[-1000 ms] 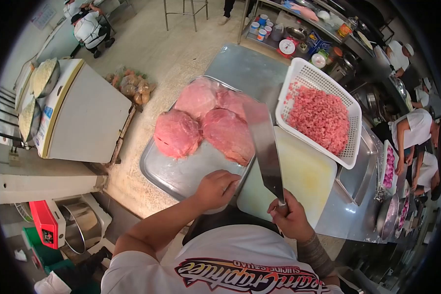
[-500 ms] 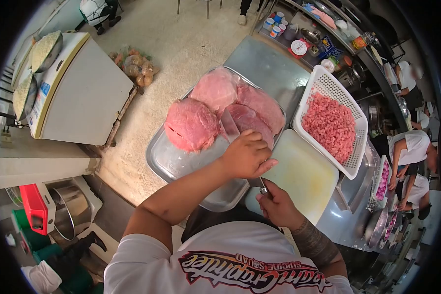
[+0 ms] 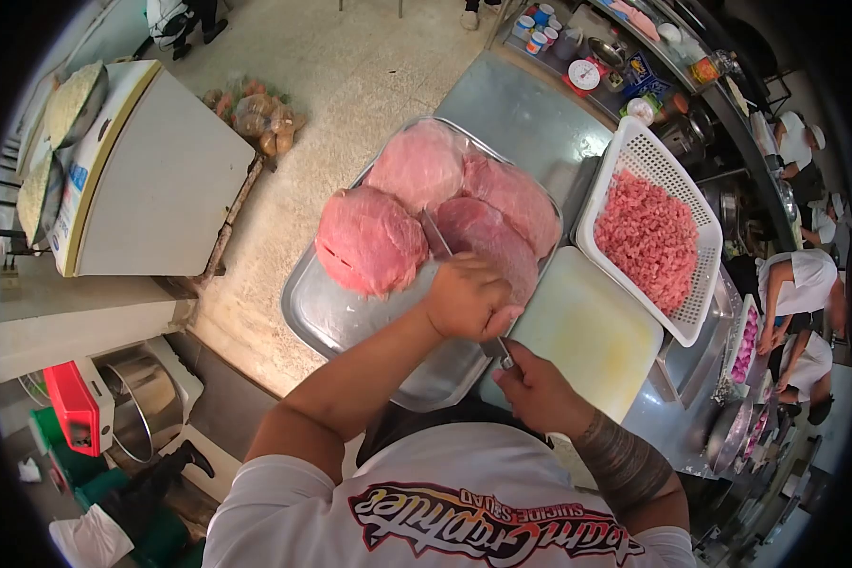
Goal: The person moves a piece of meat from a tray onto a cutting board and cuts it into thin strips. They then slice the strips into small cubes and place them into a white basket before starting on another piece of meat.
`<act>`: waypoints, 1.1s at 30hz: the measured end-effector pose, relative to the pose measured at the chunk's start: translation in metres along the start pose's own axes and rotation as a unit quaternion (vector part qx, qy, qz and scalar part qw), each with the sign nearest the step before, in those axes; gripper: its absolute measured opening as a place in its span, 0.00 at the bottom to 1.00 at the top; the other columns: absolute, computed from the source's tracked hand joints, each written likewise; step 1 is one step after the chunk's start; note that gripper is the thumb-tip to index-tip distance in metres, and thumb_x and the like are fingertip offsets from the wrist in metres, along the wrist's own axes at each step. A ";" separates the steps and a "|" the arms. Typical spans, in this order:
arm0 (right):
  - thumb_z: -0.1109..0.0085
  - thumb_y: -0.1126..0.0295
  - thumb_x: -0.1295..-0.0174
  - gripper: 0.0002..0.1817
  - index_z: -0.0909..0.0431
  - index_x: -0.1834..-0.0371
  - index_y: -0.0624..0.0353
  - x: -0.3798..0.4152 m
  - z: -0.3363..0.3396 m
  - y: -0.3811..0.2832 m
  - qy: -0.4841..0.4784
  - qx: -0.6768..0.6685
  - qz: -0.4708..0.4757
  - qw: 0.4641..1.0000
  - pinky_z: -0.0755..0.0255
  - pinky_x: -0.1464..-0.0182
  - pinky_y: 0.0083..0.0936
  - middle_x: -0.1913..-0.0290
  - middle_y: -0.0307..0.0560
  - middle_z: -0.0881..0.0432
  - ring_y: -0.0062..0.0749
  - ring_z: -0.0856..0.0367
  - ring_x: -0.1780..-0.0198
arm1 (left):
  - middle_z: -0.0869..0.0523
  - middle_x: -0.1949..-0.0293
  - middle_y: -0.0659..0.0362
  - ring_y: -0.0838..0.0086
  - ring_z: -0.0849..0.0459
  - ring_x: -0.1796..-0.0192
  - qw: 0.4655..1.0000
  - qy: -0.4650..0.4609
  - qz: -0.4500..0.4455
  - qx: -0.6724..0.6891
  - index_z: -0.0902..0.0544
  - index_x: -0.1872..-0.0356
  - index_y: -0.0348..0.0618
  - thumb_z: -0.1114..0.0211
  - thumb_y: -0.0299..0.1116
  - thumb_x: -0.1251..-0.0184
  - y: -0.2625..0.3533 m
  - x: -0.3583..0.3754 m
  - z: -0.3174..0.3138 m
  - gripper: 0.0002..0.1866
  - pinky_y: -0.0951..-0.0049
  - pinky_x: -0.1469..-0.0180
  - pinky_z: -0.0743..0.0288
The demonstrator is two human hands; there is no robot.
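Observation:
My right hand is wrapped round the handle of a knife. My left hand is closed over the middle of what appears to be the same blade, hiding that stretch. The blade's tip end shows beyond the left fingers, above the meat; whether it touches cannot be made out. Under and beyond the hands, a metal tray holds several large pink pieces of meat. A pale cutting board lies right of the tray, next to the right hand.
A white perforated basket of small chopped meat stands beyond the board on the steel table. A kitchen scale sits on a shelf. Co-workers stand at the right. A white chest is at left.
My left hand has shifted slightly down and left, with the knife still between both hands. The blade looks narrower, as if turned more on edge. The view has shifted a little.

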State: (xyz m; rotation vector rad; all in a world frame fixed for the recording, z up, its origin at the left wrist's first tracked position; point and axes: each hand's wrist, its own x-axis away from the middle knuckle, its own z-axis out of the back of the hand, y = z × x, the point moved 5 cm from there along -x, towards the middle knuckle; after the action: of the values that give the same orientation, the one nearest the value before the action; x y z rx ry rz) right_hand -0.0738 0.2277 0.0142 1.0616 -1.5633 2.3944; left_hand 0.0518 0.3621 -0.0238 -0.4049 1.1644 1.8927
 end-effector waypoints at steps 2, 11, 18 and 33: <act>0.43 0.67 0.19 0.32 0.38 0.17 0.66 0.001 0.000 0.001 -0.004 -0.005 -0.017 1.000 0.27 0.70 0.25 0.74 0.37 0.24 0.20 0.24 0.76 | 0.20 0.78 0.58 0.58 0.18 0.74 1.000 0.002 -0.009 0.009 0.19 0.79 0.47 0.26 0.45 0.42 0.003 0.001 0.002 0.16 0.59 0.66 0.24; 0.46 0.65 0.19 0.14 0.26 0.37 0.59 -0.017 0.065 0.008 -0.113 -0.172 -0.141 0.968 0.34 0.81 0.19 0.73 0.36 0.25 0.21 0.26 0.79 | 0.09 0.67 0.44 0.49 0.08 0.62 0.934 -0.273 0.223 -0.065 0.10 0.74 0.41 0.44 0.56 0.19 -0.010 -0.048 -0.030 0.31 0.47 0.59 0.18; 0.45 0.61 0.18 0.10 0.26 0.50 0.56 -0.055 0.099 0.068 -0.206 -0.353 -0.098 0.907 0.34 0.80 0.21 0.72 0.39 0.24 0.23 0.26 0.82 | 0.10 0.68 0.46 0.46 0.10 0.62 0.944 -0.240 0.221 -0.046 0.10 0.66 0.41 0.39 0.55 0.21 -0.035 -0.054 -0.065 0.26 0.47 0.56 0.18; 0.46 0.70 0.21 0.18 0.26 0.32 0.59 0.037 0.047 0.043 -0.075 -0.219 -0.067 0.971 0.32 0.79 0.19 0.72 0.36 0.24 0.19 0.24 0.78 | 0.11 0.46 0.49 0.62 0.13 0.44 0.784 0.240 0.569 -0.065 0.16 0.42 0.31 0.25 0.41 0.25 -0.112 0.149 0.183 0.23 0.63 0.39 0.20</act>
State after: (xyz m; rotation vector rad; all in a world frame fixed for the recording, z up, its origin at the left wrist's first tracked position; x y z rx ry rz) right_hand -0.0970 0.1571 0.0139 1.2191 -1.8809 1.7961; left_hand 0.0823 0.6127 -0.0894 -0.2622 1.8743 3.0428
